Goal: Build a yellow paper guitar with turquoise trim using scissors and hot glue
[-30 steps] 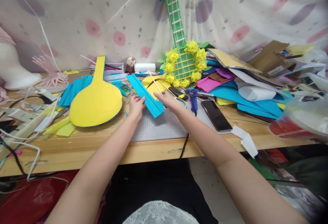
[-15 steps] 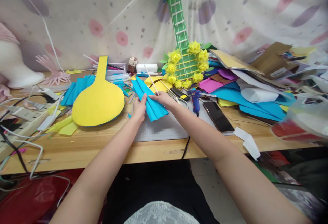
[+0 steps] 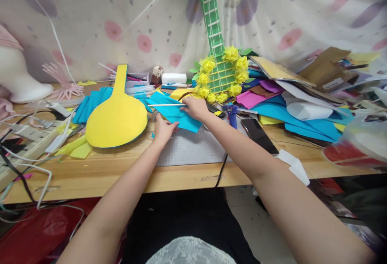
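A sheet of blue crepe paper (image 3: 172, 113) is held slantwise over the grey cutting mat (image 3: 193, 151). My left hand (image 3: 165, 129) grips its near lower edge, thumb on top and the other fingers partly hidden. A thin white stick (image 3: 166, 104) lies nearly level across the paper's upper part. My right hand (image 3: 195, 107) is closed on the right end of that stick, fingertips over the paper. Just left of my left hand lies a yellow guitar-shaped cutout (image 3: 116, 125) with a blue edge.
A green paper guitar (image 3: 217, 70) with yellow flowers leans at the back. Right of my hands are a blue glue gun (image 3: 232, 115), a phone (image 3: 259, 136) and piled coloured paper (image 3: 311, 123). Cables and a power strip (image 3: 21, 147) crowd the left; folded blue paper (image 3: 92, 104) lies behind the cutout.
The stick has swung from steep to nearly level across the paper. The blue paper, pleated before, now lies flatter and more spread. My left hand has shifted slightly left and its grip has loosened.
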{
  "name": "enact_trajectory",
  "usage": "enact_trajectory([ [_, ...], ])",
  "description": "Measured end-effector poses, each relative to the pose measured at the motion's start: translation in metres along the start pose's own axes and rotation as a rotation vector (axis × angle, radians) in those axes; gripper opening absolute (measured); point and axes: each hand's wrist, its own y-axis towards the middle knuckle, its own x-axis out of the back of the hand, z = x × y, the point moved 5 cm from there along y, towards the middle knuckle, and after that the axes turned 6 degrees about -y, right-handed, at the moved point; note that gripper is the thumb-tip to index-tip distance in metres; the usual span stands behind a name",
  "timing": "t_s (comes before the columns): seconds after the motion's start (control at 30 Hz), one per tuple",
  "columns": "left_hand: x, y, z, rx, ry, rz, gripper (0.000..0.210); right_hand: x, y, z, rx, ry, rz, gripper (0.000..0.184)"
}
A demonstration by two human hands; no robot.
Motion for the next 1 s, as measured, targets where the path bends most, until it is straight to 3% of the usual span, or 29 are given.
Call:
enact_trajectory([
  [0.13, 0.005, -0.008, -0.002, -0.166, 0.388, -0.1, 0.099, -0.021, -0.002, 0.002, 0.067, -0.065, 0.009, 0.027],
  [0.23, 0.005, -0.012, -0.003, -0.219, 0.58, -0.121, 0.08, -0.03, -0.004, 0.004, 0.119, -0.081, -0.014, 0.03],
  [0.37, -0.006, -0.012, -0.001, -0.306, 0.751, 0.027, 0.026, -0.03, -0.002, 0.003, 0.165, -0.116, -0.044, 0.031],
  [0.5, -0.021, -0.016, -0.002, -0.492, 0.827, 0.195, 0.021, -0.03, 0.005, 0.001, 0.187, -0.133, -0.065, 0.027],
  [0.6, -0.027, -0.019, -0.004, -0.586, 0.988, 0.182, 0.016, -0.031, 0.008, -0.003, 0.165, -0.117, -0.099, 0.029],
  [0.7, -0.031, -0.022, -0.007, -0.679, 1.078, 0.152, 0.021, -0.029, 0.006, -0.006, 0.078, -0.006, -0.139, 0.029],
  [0.83, -0.033, -0.027, -0.011, -0.842, 1.044, 0.197, 0.017, -0.027, -0.011, -0.015, -0.212, 0.365, -0.07, 0.032],
  [0.93, -0.031, -0.025, -0.006, -0.782, 0.996, 0.277, 0.019, -0.032, -0.033, -0.012, -0.133, 0.599, 0.043, 0.031],
  [1.0, -0.028, -0.023, -0.002, -0.715, 0.971, 0.298, 0.02, -0.038, -0.049, -0.012, -0.034, 0.6, 0.098, 0.022],
])
